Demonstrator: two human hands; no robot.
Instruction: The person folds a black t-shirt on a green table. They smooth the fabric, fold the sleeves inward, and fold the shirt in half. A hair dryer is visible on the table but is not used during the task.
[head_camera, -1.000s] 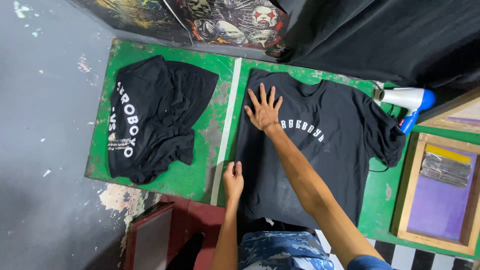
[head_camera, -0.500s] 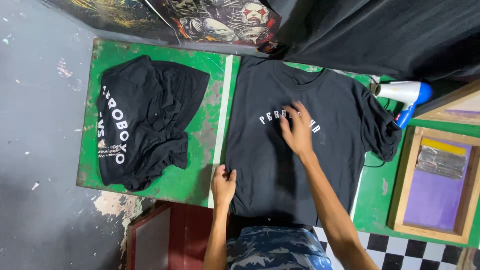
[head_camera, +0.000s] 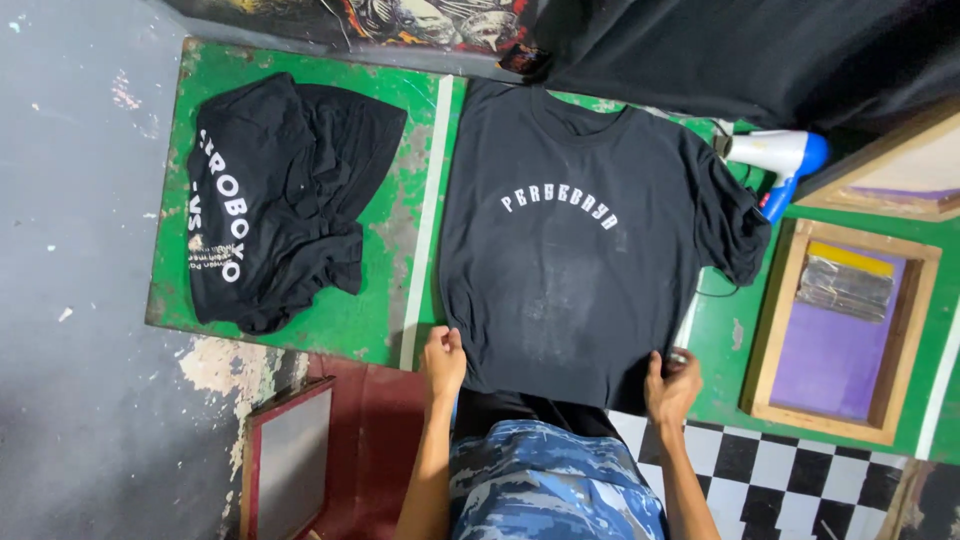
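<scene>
Both hands, left hand (head_camera: 443, 362) and right hand (head_camera: 671, 386), have dropped from smoothing its chest to pinch the near hem corners of the black T-shirt (head_camera: 580, 260), now flat on the green surface (head_camera: 390, 300) right of a crumpled black shirt (head_camera: 280, 200)

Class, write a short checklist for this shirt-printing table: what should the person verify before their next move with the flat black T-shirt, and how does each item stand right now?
1. Both hands on the hem: ok. The left hand grips the lower left corner of the black T-shirt and the right hand the lower right.
2. Shirt lies flat: mostly ok; the sleeve near the hair dryer is bunched.
3. White arched lettering uncovered: ok.
4. Crumpled second shirt kept apart: ok, it lies across the white stripe.
5. Wooden screen frame off the shirt: ok, it sits beside it.
6. Print dry: cannot tell.
</scene>
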